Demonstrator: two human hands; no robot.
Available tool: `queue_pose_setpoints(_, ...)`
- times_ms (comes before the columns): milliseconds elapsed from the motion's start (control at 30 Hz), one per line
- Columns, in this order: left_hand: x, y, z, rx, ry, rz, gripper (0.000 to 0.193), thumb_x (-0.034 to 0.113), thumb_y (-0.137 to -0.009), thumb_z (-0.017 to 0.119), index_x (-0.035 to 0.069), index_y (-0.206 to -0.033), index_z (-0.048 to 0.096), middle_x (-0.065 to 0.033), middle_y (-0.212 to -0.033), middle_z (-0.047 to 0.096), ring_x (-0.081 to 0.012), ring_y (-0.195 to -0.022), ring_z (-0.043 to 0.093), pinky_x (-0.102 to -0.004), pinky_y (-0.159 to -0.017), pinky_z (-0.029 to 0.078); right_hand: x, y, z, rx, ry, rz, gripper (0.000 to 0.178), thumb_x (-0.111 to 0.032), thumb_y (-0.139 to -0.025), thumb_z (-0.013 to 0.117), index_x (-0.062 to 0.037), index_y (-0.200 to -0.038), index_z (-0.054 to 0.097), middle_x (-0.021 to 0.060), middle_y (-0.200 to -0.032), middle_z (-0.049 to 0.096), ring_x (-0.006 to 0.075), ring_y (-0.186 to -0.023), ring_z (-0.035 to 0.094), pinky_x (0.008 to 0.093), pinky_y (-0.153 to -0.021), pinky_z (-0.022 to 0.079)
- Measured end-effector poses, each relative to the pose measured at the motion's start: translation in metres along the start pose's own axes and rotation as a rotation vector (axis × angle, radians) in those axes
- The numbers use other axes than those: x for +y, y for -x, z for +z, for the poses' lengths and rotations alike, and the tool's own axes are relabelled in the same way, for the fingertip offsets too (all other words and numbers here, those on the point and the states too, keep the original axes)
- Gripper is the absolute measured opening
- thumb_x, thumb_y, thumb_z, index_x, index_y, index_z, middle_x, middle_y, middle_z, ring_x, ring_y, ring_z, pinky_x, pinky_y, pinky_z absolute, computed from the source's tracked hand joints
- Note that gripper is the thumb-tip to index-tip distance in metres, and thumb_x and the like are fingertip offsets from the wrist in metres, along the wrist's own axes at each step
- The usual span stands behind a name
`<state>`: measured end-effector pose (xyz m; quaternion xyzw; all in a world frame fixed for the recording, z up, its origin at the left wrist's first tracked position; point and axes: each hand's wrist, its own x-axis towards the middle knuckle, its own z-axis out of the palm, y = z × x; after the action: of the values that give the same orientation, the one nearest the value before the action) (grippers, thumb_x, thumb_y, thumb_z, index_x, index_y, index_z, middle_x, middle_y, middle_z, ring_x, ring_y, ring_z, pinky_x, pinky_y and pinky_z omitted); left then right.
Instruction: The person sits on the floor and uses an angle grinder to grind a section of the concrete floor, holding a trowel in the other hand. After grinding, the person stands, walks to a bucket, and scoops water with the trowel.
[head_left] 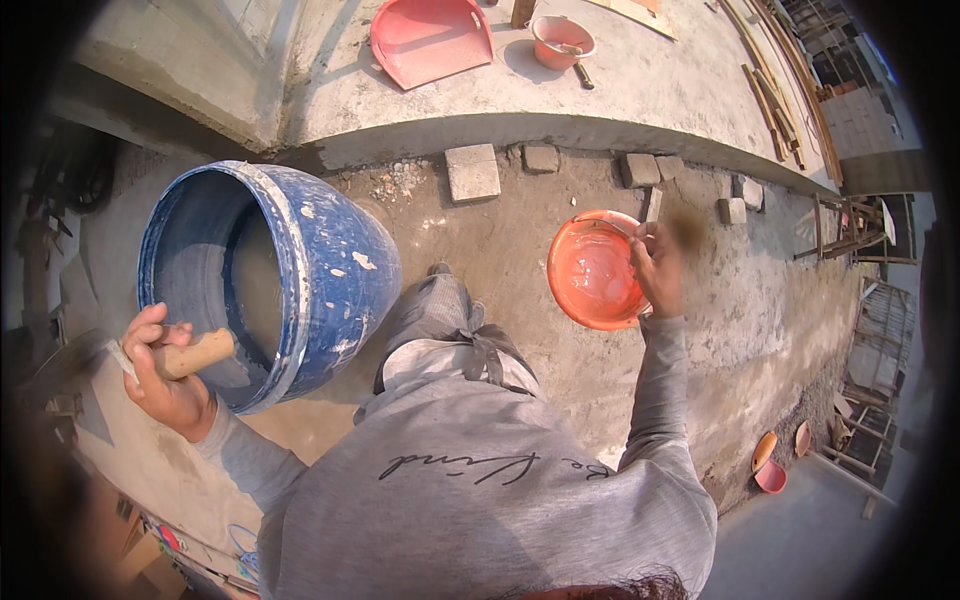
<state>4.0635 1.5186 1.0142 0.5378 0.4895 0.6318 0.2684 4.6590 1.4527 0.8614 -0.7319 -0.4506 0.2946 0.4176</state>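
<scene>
My left hand (170, 375) is wrapped round the thick wooden handle (200, 355) of what looks like a trowel, its flat grey blade pointing left. That hand is beside the near left rim of a big blue drum (345, 265), which is splashed with white and has greyish liquid low inside. My right hand (655, 265) grips the right rim of an orange bucket (590, 265), fingers closed on its edge. The bucket's wet inner wall shows, with no load visible in it. My legs and shoe are between the drum and the bucket.
Concrete blocks (472, 173) lie along a raised slab. On the slab are a pink dustpan-shaped scoop (430, 45), a small red bucket (562, 45) with a tool beside it, and wooden planks (775, 115). Small red and orange containers (770, 476) lie at the lower right.
</scene>
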Motion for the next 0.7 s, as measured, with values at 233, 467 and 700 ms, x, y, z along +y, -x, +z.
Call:
queue_pose_setpoints(233,-0.08,-0.018,0.148,-0.031,0.238,-0.353,0.039,0.026,-0.104,0.038,0.004,-0.077,0.055,-0.0279,-0.133,0.058,-0.0314,-0.119,0.058,-0.0427,-0.108,0.042,0.079,-0.074,0.005,0.057,-0.145,0.156,0.01,-0.004,-0.093,0.058,-0.0028,-0.103,0.055,0.0027,-0.082,0.062,0.0084,-0.067,0.059,0.0244,-0.055,0.051)
queue_pose_setpoints(467,-0.136,-0.034,0.207,0.184,-0.389,-0.386,0.034,0.021,-0.097,0.05,-0.004,-0.11,0.069,-0.0149,-0.107,0.07,-0.0157,-0.081,0.06,-0.0312,-0.078,0.049,0.115,-0.206,0.024,-0.035,0.003,0.099,0.008,-0.005,-0.092,0.056,-0.0024,-0.099,0.055,0.0049,-0.078,0.061,0.0097,-0.063,0.057,0.0252,-0.055,0.048)
queue_pose_setpoints(700,-0.142,-0.051,0.197,0.384,-0.48,-0.295,0.033,0.018,-0.094,0.052,-0.006,-0.11,0.068,-0.0156,-0.106,0.07,-0.0179,-0.084,0.063,-0.0308,-0.077,0.051,0.123,-0.345,0.066,-0.219,-0.026,0.051,0.01,-0.003,-0.086,0.055,0.0021,-0.095,0.058,0.008,-0.078,0.064,0.0141,-0.066,0.062,0.0288,-0.061,0.051)
